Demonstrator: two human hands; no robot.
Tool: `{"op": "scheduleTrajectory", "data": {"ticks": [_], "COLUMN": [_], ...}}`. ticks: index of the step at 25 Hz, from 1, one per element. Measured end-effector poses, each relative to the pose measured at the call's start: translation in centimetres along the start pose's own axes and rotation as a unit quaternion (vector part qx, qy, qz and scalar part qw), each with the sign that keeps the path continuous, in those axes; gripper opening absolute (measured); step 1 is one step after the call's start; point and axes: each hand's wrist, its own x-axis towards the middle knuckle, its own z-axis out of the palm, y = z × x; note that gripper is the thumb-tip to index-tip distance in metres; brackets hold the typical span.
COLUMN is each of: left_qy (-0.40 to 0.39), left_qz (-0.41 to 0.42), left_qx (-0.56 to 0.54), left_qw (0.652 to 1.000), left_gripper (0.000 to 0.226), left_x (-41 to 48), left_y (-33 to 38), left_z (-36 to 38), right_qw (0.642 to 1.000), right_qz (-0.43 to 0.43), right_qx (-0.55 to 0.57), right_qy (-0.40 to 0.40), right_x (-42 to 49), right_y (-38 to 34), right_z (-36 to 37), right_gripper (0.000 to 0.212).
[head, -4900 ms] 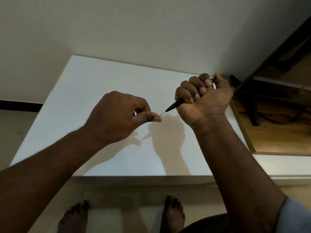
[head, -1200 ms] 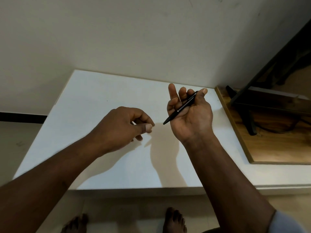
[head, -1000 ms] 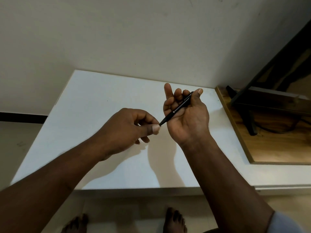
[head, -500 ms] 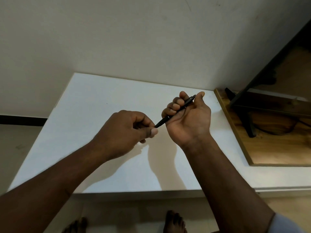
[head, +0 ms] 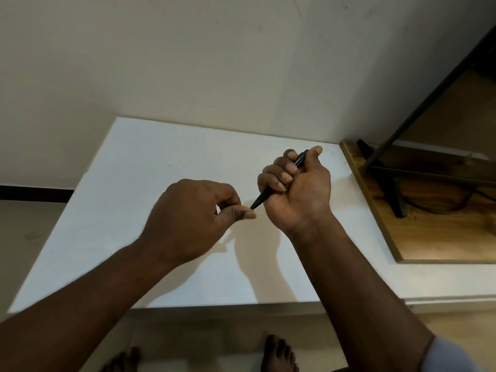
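A single head-worn camera is looking forward and steeply down, facing the white table (head: 161,162) and the wall (head: 188,63) behind it at 12 o'clock. It is sitting close: the left hand (head: 193,218) and right hand (head: 295,194) are filling the centre, forearms (head: 80,304) are entering from 7 and 5 o'clock, and bare feet (head: 279,353) are showing at 6 o'clock
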Motion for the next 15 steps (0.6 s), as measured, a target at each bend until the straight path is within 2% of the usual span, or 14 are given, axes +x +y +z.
{"op": "scheduleTrajectory", "data": {"ticks": [3,6,9,12,15], "left_qy": [-0.003,-0.035,-0.07,-0.01,-0.031], "left_qz": [-0.045,-0.081,-0.127,-0.206,-0.288], "left_qx": [0.003,0.046,0.104,0.098,0.089], "left_qw": [0.999,0.995,0.984,0.974,0.953], "left_gripper": [0.059,0.049,0.032,0.015,0.018], "left_x": [0.2,0.4,0.5,1.1,1.4], "left_y": [-0.6,-1.6,-2.7,-4.8,-6.5], "left_z": [0.0,-0.1,-0.7,-1.9,-1.9], "right_qw": [0.997,0.961,0.877,0.789,0.682], "right_qz": [-0.007,-0.013,-0.043,-0.033,-0.008], "right_qx": [-0.075,-0.276,-0.478,-0.612,-0.729], "right_qy": [0.007,0.008,0.017,0.038,0.046], "right_x": [0.2,0.2,0.4,0.8,1.0], "right_y": [0.4,1.0,1.1,-0.5,-0.5], "right_z": [-0.3,-0.5,-0.8,-1.7,-2.9], "right_gripper": [0.048,0.026,0.018,0.018,0.021]}}
